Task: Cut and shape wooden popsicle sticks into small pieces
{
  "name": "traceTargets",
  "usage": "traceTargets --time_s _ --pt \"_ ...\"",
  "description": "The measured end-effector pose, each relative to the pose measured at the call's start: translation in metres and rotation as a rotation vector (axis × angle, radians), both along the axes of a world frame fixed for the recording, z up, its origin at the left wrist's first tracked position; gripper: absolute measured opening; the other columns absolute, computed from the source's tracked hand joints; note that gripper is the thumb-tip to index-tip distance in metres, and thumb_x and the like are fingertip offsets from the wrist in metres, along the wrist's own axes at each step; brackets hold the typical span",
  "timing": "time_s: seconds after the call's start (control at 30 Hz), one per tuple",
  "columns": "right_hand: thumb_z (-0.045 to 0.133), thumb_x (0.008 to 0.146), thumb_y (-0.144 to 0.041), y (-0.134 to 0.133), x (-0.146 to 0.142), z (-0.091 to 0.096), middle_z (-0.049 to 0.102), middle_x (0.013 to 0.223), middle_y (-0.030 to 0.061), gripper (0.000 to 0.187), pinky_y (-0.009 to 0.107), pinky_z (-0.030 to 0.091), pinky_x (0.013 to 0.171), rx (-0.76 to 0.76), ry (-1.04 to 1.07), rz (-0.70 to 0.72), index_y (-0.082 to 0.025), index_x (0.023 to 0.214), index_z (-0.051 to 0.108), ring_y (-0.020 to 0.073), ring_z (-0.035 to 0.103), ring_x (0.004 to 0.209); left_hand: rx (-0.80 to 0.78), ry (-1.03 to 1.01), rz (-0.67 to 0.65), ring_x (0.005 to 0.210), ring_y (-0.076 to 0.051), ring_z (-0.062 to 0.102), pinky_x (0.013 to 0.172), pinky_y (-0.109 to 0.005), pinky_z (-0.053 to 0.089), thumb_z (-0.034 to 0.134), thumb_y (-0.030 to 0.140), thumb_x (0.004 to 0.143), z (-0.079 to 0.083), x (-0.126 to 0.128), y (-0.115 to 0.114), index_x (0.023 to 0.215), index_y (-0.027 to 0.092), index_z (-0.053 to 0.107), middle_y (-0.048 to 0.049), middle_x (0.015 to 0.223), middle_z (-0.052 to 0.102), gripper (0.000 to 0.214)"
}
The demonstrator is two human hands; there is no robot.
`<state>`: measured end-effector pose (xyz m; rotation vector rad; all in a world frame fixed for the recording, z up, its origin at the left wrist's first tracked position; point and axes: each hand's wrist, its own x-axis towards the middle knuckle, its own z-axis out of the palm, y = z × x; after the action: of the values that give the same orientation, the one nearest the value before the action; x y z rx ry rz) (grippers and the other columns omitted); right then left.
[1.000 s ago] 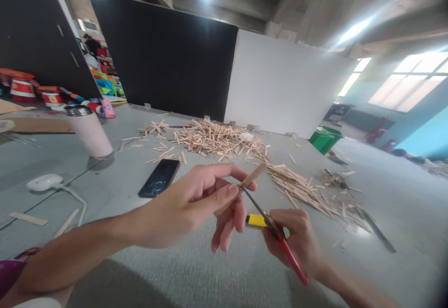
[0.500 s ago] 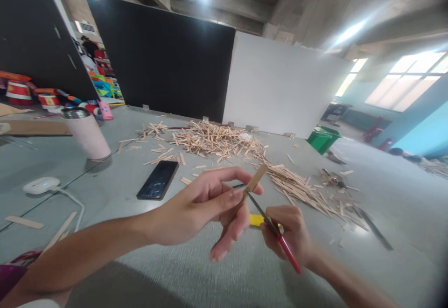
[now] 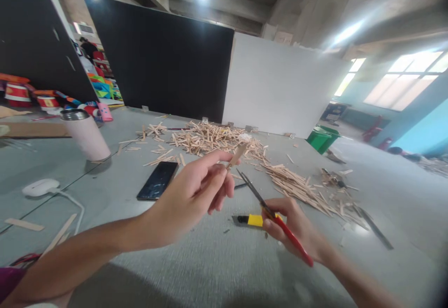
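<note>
My left hand (image 3: 196,191) is raised over the grey table (image 3: 210,270) and pinches a short wooden stick (image 3: 237,155) between thumb and forefinger, its tip pointing up and right. My right hand (image 3: 296,228) sits lower right, closed round the red handle of a pair of scissors (image 3: 269,214) whose dark blades point up-left toward the stick without touching it. A yellow and black utility knife (image 3: 250,220) lies on the table just left of my right hand.
A black phone (image 3: 157,180) lies left of my left hand. A pink tumbler (image 3: 86,134) stands far left, a white device with a cable (image 3: 38,187) nearer. Heaps of wooden sticks (image 3: 210,139) and a second heap of sticks (image 3: 297,184) cover the far table. A green bin (image 3: 324,139) stands behind.
My left hand lifted the stick up and away from the scissor blades. The right hand tilted the scissors and drew slightly right, uncovering the utility knife.
</note>
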<state>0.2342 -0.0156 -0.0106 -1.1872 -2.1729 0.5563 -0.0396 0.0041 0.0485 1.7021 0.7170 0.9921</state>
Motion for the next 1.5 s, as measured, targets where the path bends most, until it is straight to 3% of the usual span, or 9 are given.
traceTargets --time_s 0.13,0.33,0.63,0.97,1.5 --pt "0.067 0.094 -0.040 -0.013 -0.002 0.002 0.041 0.059 -0.0047 0.042 0.027 0.031 0.052 0.130 -0.025 -0.036 -0.024 0.062 0.045 0.0137 0.034 0.056 -0.026 0.028 -0.033 0.061 -0.010 0.059 0.054 -0.022 0.047 0.046 0.036 0.117 -0.002 -0.002 -0.004 0.133 0.020 0.053 0.0014 0.084 0.067 0.024" --pt "0.064 0.082 -0.017 -0.016 -0.006 -0.001 0.033 0.056 -0.0081 0.037 0.027 0.026 0.050 0.120 -0.057 -0.036 -0.024 0.061 0.035 0.0109 0.027 0.053 -0.049 0.010 -0.066 0.062 -0.011 0.061 0.055 -0.023 0.048 0.048 0.043 0.116 -0.003 -0.002 -0.010 0.137 0.021 0.053 -0.0004 0.086 0.070 0.031" --pt "0.062 0.085 -0.021 -0.015 -0.007 -0.001 0.040 0.052 -0.0072 0.036 0.027 0.025 0.046 0.201 -0.058 -0.060 -0.024 0.059 0.038 0.0100 0.030 0.049 -0.051 0.004 -0.065 0.063 -0.011 0.065 0.054 -0.021 0.049 0.049 0.045 0.116 -0.003 -0.002 -0.014 0.133 0.025 0.056 -0.0008 0.088 0.072 0.027" --pt "0.061 0.083 -0.020 -0.012 -0.008 -0.002 0.032 0.054 -0.0076 0.039 0.025 0.025 0.045 0.204 -0.056 -0.080 -0.025 0.059 0.031 0.0105 0.025 0.051 -0.002 0.047 -0.027 0.059 -0.012 0.058 0.053 -0.023 0.046 0.044 0.036 0.116 -0.002 -0.001 -0.014 0.128 0.021 0.054 0.0006 0.081 0.066 0.021" --pt "0.057 0.084 -0.020 -0.013 -0.010 0.000 0.031 0.052 -0.0081 0.038 0.026 0.023 0.044 0.272 -0.091 -0.092 -0.025 0.062 0.027 0.0100 0.024 0.049 -0.031 0.039 -0.073 0.063 -0.010 0.062 0.056 -0.022 0.049 0.045 0.043 0.117 -0.005 -0.002 -0.013 0.131 0.026 0.053 0.0012 0.087 0.069 0.024"
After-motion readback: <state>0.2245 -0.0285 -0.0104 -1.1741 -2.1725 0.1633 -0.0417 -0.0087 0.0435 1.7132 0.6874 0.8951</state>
